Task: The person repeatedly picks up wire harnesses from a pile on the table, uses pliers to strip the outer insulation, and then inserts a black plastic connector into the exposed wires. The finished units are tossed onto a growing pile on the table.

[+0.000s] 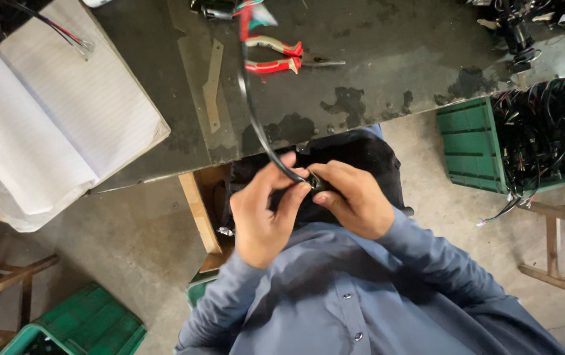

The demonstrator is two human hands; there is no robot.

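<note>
Here, both hands close in front of the chest, just off the near edge of the workbench point(374, 59). Left hand point(261, 213): thumb and forefinger pinching the black cable point(254, 118) near its end. Right hand point(356, 199): fingers curled and pressed onto a small dark part point(315, 182) at that cable end; kind of part too blurred to tell. Cable running up from the hands onto the workbench, toward coloured wire ends at the far edge. Best done with a firm pinch close to the end, cable kept taut and unkinked. On the workbench: red-handled pliers point(276, 56) beside the cable, open notebook point(52, 118) at the left end. Right of the workbench, a green crate point(470, 141) of wire bundles. Nothing between the hands and the workbench.
</note>
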